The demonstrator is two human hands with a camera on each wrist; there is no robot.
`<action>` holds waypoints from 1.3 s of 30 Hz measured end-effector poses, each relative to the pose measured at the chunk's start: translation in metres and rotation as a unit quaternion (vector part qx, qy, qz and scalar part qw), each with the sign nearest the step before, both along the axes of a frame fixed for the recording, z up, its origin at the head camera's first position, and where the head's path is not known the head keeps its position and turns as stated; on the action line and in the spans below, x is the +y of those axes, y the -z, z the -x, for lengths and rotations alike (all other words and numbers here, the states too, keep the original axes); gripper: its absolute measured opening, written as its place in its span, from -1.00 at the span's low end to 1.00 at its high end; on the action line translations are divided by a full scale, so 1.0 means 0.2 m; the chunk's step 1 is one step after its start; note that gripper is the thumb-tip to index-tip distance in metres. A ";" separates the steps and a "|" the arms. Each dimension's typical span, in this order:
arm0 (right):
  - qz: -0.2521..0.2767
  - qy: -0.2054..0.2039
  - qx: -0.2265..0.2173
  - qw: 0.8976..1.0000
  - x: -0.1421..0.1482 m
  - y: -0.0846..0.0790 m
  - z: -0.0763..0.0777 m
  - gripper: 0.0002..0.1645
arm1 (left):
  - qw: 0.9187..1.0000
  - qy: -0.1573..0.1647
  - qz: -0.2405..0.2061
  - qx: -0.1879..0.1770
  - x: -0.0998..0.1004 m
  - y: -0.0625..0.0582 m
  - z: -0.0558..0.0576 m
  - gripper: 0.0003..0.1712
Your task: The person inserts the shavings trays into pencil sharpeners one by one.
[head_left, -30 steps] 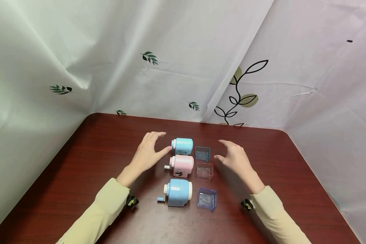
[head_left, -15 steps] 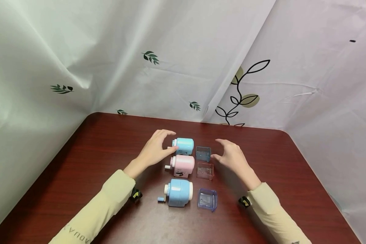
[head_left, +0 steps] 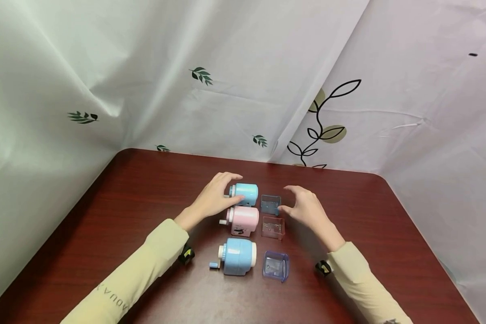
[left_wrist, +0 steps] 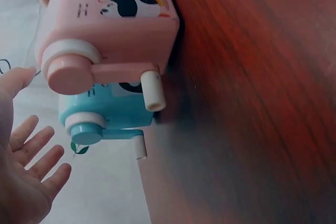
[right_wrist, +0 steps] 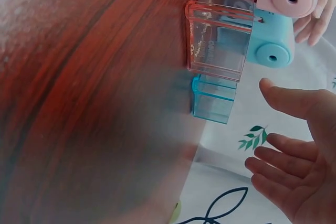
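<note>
Three crank pencil sharpeners stand in a column. The far one is a light-blue sharpener (head_left: 249,192), the middle one a pink sharpener (head_left: 246,218), the near one a larger blue sharpener (head_left: 238,256). My left hand (head_left: 211,198) hovers at the crank side of the light-blue sharpener, thumb and fingers spread apart; contact cannot be made out. To the right lie their clear shavings drawers: a teal drawer (head_left: 270,204), a pink drawer (head_left: 273,227) and a purple drawer (head_left: 276,265). My right hand (head_left: 309,210) is beside the teal drawer, thumb close to its right edge, holding nothing.
A dark red-brown wooden table (head_left: 146,189) carries everything. White curtain (head_left: 227,103) with leaf prints hangs behind it and at both sides. The pink sharpener's crank handle (left_wrist: 153,90) sticks out toward the left hand's side.
My left hand has moved right, from left of the light-blue sharpener to its near and far sides. The right hand has shifted slightly left toward the teal drawer. Sharpeners and drawers stay put.
</note>
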State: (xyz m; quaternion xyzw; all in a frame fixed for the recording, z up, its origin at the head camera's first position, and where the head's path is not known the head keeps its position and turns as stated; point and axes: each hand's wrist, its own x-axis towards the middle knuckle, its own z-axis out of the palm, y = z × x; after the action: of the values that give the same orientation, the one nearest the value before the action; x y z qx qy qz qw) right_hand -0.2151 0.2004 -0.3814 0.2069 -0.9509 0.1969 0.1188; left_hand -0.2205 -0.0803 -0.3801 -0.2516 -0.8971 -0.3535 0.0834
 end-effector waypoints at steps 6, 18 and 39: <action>-0.007 -0.003 -0.005 1.000 -0.01 0.01 0.00 -0.27 | 1.000 0.004 0.006 -0.011 0.01 0.02 0.03 -0.36; -0.007 -0.007 -0.029 1.000 -0.02 0.04 0.02 -0.23 | 0.999 0.026 0.011 -0.022 0.04 0.04 0.06 -0.34; 0.017 -0.032 -0.084 0.996 -0.03 0.09 0.07 -0.21 | 0.997 0.047 0.034 -0.058 0.03 0.08 0.14 -0.31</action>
State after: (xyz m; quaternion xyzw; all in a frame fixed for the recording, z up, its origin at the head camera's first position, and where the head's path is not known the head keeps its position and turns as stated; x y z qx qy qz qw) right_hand -0.2294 0.1943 -0.3988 0.2174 -0.9470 0.2338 0.0356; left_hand -0.2475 -0.0736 -0.3957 -0.2755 -0.8989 -0.3408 0.0059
